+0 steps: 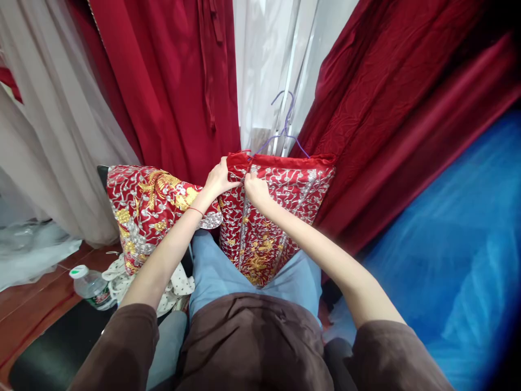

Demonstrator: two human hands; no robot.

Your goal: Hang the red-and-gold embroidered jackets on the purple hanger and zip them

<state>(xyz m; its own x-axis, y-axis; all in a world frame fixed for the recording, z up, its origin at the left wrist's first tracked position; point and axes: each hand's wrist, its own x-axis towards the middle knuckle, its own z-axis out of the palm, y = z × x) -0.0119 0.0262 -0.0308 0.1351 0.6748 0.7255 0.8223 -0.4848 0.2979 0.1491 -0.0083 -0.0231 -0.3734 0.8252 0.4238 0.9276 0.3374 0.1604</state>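
Clearly, both sets of fingers are clamped on cloth: my right hand (pixel 256 190) curls into a near-fist beside a split in the waistband (pixel 295 162), and my left hand (pixel 217 180) grips just across that split, thumb in front, some fingertips hidden behind. Between them hangs the red embroidered cloth (pixel 260 247), upright before my knees, its silver and gold lower part dropping between my legs.

Just behind the band rises a purple hanger (pixel 286 132), its arms running down behind the top edge. As I judge it, the right stretch is the part already settled, lying fairly straight along the hanger; the split and the shorter left stretch look like what is left to straighten. Whether anything fastens cloth to hanger I cannot tell.

Farther left, touching my forearm, a second embroidered piece (pixel 144 209) lies folded, seemingly separate. Below it sit a patterned white cloth (pixel 179 282) and a bottle (pixel 91 288); red drapes (pixel 175 92) hang beyond.
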